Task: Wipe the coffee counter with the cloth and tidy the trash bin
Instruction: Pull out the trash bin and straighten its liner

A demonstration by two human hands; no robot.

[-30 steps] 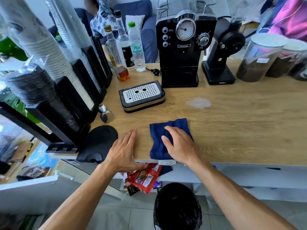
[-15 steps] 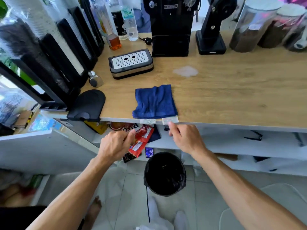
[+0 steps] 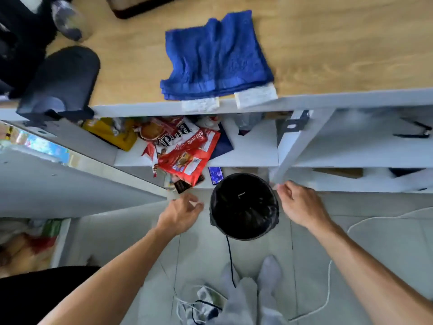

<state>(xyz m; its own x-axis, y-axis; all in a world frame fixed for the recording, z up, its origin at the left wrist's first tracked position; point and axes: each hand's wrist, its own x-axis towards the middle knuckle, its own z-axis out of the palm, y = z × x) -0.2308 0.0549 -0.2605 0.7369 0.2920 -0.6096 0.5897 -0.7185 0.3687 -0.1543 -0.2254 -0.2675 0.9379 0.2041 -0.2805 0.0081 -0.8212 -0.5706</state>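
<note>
A folded blue cloth (image 3: 216, 57) lies on the wooden counter (image 3: 339, 48) at its front edge, its white tags hanging over. Below, on the tiled floor, stands a round black trash bin (image 3: 243, 206) lined with a black bag. My left hand (image 3: 180, 213) hovers just left of the bin's rim, fingers loosely curled and holding nothing. My right hand (image 3: 302, 205) is at the bin's right rim, fingertips pinched near it; whether they grip the bag's edge is unclear.
A white shelf (image 3: 253, 151) under the counter holds red and yellow snack packets (image 3: 185, 148) spilling over its edge. A black mat (image 3: 61, 78) sits on the counter's left. Cords trail on the floor near my socked feet (image 3: 255, 277).
Both hands left the cloth and dropped from the counter edge to either side of the trash bin. My view tilted down toward the floor.
</note>
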